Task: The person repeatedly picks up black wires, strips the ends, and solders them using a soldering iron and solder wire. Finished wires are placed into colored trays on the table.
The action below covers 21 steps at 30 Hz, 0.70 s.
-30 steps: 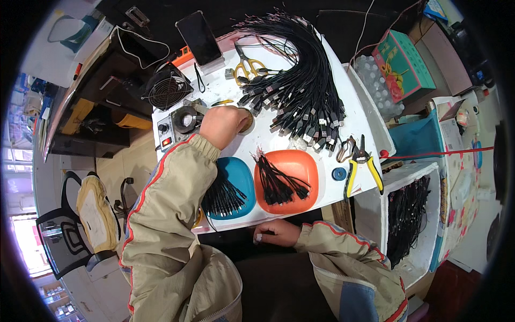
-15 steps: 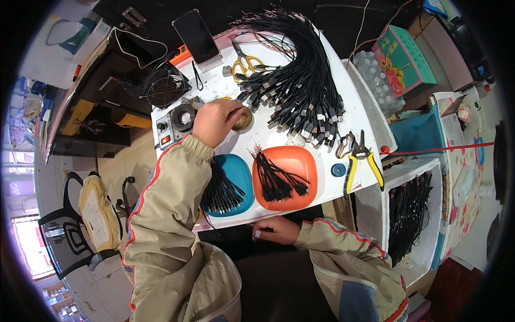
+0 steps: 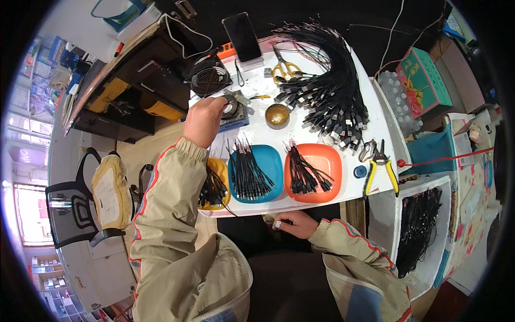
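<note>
My left hand is closed in a pinch at the small box with a dark ring and silvery centre, probably a solder pot. Whatever its fingertips hold is too small to tell. Just right of it stands a round tin of amber paste. Below the table's front edge, my right hand rests near my lap with curled fingers; something whitish shows at a fingertip, and any held item is unclear. Short black cable ends lie in a yellow tray, a blue tray and an orange tray.
A large bundle of black USB cables covers the back right. Yellow-handled scissors, a phone and a small fan stand behind. Wire strippers and a blue spool lie at right; a white bin holds more cables.
My left hand has moved left from the amber tin to the small box. The view has turned, so the table appears farther right. My right hand stays low by the table edge.
</note>
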Tool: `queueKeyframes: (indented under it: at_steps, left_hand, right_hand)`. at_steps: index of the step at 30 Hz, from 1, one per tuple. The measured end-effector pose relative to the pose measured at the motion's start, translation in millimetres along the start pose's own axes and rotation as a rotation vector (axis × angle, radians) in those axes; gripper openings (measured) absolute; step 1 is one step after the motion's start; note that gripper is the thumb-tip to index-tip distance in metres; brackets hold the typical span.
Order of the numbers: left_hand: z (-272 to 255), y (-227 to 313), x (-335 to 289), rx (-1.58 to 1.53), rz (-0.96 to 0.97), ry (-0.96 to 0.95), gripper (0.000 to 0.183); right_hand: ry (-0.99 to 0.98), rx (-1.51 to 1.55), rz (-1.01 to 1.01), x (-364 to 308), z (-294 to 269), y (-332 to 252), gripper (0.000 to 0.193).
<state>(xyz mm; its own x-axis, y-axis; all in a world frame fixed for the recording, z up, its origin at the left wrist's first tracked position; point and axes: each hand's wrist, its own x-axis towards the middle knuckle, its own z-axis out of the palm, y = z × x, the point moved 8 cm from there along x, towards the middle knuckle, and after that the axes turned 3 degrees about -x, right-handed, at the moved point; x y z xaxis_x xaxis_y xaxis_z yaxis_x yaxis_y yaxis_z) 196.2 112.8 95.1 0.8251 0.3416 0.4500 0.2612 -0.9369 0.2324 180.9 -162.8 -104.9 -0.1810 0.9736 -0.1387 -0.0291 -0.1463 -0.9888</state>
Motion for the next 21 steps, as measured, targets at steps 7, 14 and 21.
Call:
queueKeyframes:
  at_steps: [7, 14, 21]
  left_hand:
    - [26, -39, -5, 0.197, 0.026, -0.176, 0.007]
    - [45, -45, 2, 0.268, 0.057, -0.279, 0.01]
    - [54, -39, 9, 0.388, 0.065, -0.35, 0.006]
  right_hand:
    - [0.012, -0.029, -0.008, 3, 1, 2, 0.018]
    - [-0.021, -0.041, -0.014, 3, 0, -4, 0.018]
    - [-0.037, -0.045, -0.008, 5, 3, -2, 0.015]
